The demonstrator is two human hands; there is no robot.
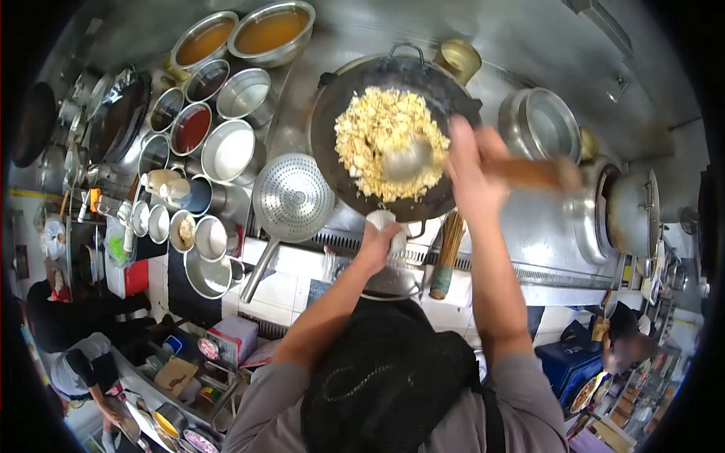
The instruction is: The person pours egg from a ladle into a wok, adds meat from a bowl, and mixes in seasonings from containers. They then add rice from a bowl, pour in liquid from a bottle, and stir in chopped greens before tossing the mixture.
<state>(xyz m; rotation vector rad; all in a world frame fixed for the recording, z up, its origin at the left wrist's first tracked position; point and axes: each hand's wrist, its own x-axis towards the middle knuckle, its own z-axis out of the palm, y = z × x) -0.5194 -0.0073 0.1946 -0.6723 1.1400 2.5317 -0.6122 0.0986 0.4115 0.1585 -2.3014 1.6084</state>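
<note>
A dark wok sits on the metal stove and holds yellow and white chopped food. My left hand is closed around a white cloth at the wok's near edge. On the wok's right side, my right hand, blurred by motion, grips a ladle by its wooden handle. The ladle's metal bowl is down in the food, also blurred.
A perforated strainer lies left of the wok, beside several metal bowls of sauces. A bamboo brush rests at the near edge. Pots stand on the right. Other people are at lower left and lower right.
</note>
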